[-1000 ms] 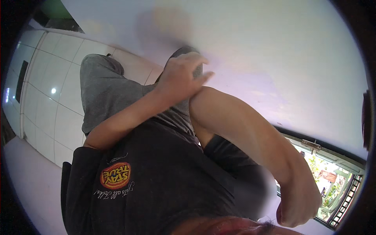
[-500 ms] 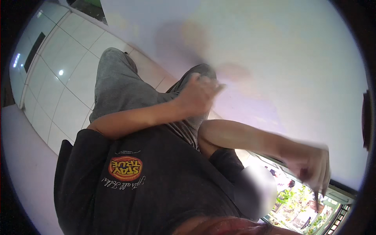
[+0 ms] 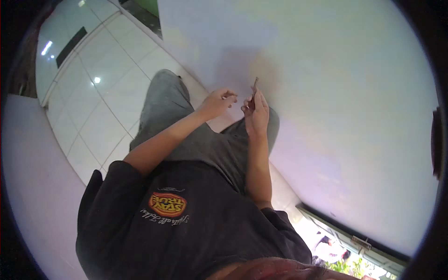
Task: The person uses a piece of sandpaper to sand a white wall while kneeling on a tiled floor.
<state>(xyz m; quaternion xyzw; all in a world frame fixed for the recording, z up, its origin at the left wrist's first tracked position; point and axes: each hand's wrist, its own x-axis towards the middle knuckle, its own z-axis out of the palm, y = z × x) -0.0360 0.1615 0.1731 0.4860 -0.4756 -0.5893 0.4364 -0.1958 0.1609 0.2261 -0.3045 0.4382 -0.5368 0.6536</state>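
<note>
My right hand [image 3: 258, 116] is raised above my right knee with its fingers closed around a thin brown stick-like thing [image 3: 256, 83]. One narrow end of it points up past the fingertips; the rest is partly hidden in the palm, and its exact kind cannot be made out. My left hand [image 3: 218, 103] hovers just to the left, a small gap away from it. Its fingers are loosely bent and a little apart, with nothing visible in them.
A pale wall [image 3: 354, 102] rises close in front and to the right. My legs in grey trousers [image 3: 163, 109] are bent beneath my hands. White floor tiles [image 3: 100, 100] lie to the left. At lower right is an opening with a dark-edged frame [image 3: 364, 240] and plants beyond.
My right hand has swung from the far lower right to the middle, bringing the stick-like thing beside my left hand. My left hand has shifted slightly left. The view has moved somewhat.
</note>
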